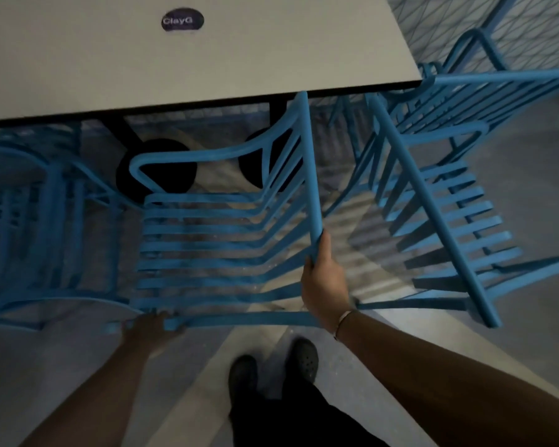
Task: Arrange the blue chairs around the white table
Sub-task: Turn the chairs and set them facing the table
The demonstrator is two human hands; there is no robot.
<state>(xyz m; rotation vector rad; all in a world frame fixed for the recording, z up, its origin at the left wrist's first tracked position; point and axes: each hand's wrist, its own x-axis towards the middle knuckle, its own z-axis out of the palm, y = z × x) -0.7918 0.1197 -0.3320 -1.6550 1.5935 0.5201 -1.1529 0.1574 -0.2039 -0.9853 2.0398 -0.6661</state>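
Head view: the white table [110,59] fills the top, with a dark oval sticker [182,20] on it. On the floor [62,366] along its near edge stand three blue chairs. The middle chair [213,240] is turned side-on to that edge. The right hand [323,282] curls its fingers round the near end of the chair's back rail. The left hand [150,327], blurred, grips the near side rail. The left chair [39,221] sits just beside it, partly under the table. The right chair [449,221] stands askew off the near right corner.

Risks, as I judge them: the back rail's far end lies right at the table's near edge, so a push inward could knock it. The legs could catch on the black round feet [155,169] below. Swinging the chair round could clip either neighbour.

Count: one table, one sticker, two black feet, two hands, two dark shoes [304,359] and three chairs. Whether the blue framework past the right corner is a fourth, I cannot tell.
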